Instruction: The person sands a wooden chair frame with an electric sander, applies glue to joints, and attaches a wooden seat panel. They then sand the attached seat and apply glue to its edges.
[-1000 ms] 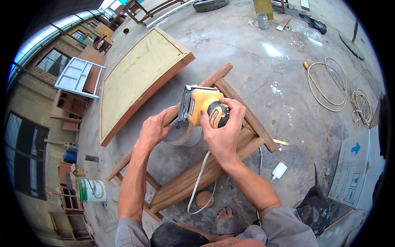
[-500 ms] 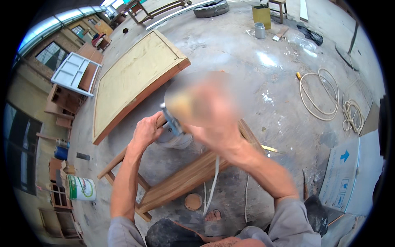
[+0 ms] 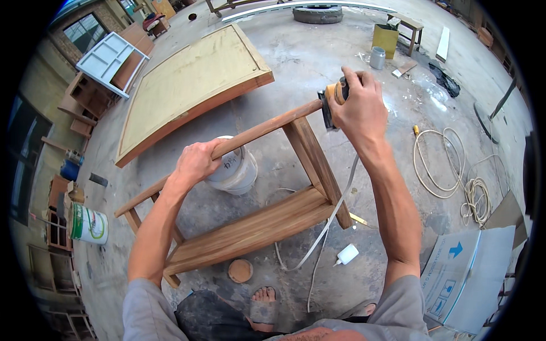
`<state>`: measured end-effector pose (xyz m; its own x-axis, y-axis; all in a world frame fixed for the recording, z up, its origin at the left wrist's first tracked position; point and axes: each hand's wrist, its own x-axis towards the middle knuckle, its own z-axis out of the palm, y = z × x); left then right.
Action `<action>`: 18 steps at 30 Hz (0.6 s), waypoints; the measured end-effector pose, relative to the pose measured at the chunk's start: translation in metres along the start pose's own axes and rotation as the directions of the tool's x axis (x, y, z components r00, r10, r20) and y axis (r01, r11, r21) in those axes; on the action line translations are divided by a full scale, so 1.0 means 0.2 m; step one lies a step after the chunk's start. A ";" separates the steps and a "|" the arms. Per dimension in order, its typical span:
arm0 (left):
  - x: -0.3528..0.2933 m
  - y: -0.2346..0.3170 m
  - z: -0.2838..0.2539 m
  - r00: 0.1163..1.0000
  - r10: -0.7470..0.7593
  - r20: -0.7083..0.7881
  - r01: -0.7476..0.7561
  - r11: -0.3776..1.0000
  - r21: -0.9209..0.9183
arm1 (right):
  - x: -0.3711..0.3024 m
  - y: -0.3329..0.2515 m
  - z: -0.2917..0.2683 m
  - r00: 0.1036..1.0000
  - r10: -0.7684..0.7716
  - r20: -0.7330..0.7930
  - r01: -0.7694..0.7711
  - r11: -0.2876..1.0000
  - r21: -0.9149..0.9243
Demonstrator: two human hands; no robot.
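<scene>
Your left hand (image 3: 193, 165) is wrapped tight round the wooden frame (image 3: 256, 132)'s top rail; your right hand (image 3: 357, 105) is closed over the sander (image 3: 333, 101) at the rail's end. Keep its pad flat, pressure light.

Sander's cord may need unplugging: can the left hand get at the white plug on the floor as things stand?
Probably not: the left hand grips the top rail, and the white plug lies beyond the lower rail, nearer the right side.
</scene>
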<state>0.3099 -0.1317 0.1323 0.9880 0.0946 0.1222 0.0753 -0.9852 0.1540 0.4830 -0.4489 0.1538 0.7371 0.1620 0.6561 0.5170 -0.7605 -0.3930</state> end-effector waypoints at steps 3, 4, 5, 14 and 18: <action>0.00 0.01 0.01 1.000 0.002 -0.001 -0.002 1.000 0.007 | -0.06 0.10 0.04 0.999 -0.019 -0.026 0.019 1.000 -0.010; 0.01 0.01 0.01 1.000 0.002 -0.010 -0.002 1.000 0.009 | -0.06 0.12 0.04 0.998 -0.014 -0.056 0.014 1.000 -0.015; 0.01 0.02 0.01 1.000 0.004 -0.019 -0.004 1.000 0.009 | -0.06 0.14 0.02 0.996 -0.010 -0.087 0.008 1.000 -0.022; -0.01 0.00 0.02 0.997 0.042 -0.071 -0.045 0.998 -0.033 | 0.14 0.03 -0.09 0.998 -0.038 -0.054 0.047 0.984 0.172; 0.01 -0.02 0.04 0.994 0.070 -0.079 -0.071 0.997 -0.009 | 0.10 -0.03 -0.05 0.996 -0.086 0.015 0.084 0.990 0.118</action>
<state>0.3121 -0.1284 0.1240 0.9770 0.0366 0.2099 0.0039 -0.9880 0.1541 0.4913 -0.4476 0.1751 0.6963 0.2366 0.6776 0.6245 -0.6650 -0.4096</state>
